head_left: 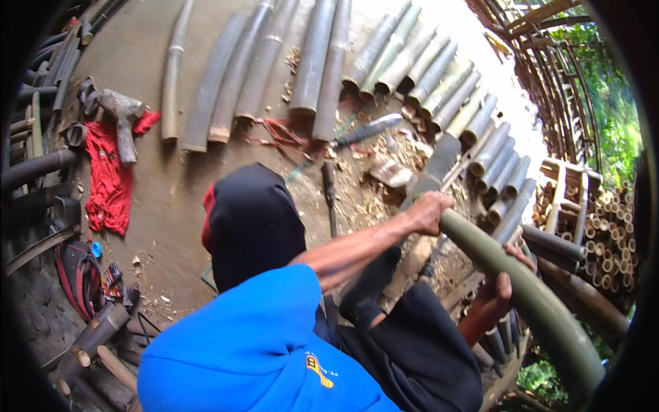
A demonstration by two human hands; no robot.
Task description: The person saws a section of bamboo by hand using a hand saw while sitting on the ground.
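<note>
Green bamboo pole (542,302) slants from centre right to the lower right corner of the frame. The left hand (429,213) is clenched on its upper end, hiding that tip; the right hand (495,295) cups it lower down, thumb on the near side, fingers mostly hidden behind. The pole's far end fades into the dark rim. On the blue shirt (233,343), lower centre, a yellow-orange emblem (318,372) has small white lettering, hard to read.
</note>
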